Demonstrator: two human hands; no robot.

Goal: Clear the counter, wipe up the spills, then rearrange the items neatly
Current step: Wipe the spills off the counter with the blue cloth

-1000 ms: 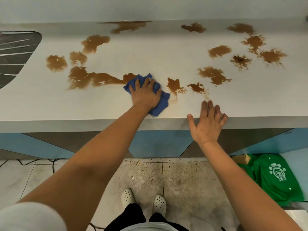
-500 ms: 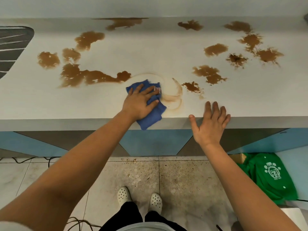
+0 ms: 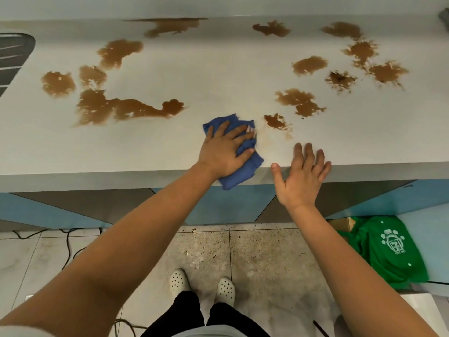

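Head view: left hand (image 3: pixel 224 152) is pressing flat on the soft blue cloth (image 3: pixel 245 171); right hand (image 3: pixel 302 177) is resting open at 3 o'clock on the surface (image 3: pixel 218 76).

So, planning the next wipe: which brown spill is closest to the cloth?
The small spill just right of the blue cloth; the others lie farther off.

I see the left hand (image 3: pixel 224 152) pressed flat, fingers spread, on a blue cloth (image 3: pixel 239 164) at the front edge of the white counter (image 3: pixel 218 76); the cloth's near corner overhangs the edge. The right hand (image 3: pixel 302 176) rests open-palmed on the edge just beside it. Brown spills (image 3: pixel 126 108) cover the counter left and right. A green bag (image 3: pixel 386 249) lies on the floor at right.
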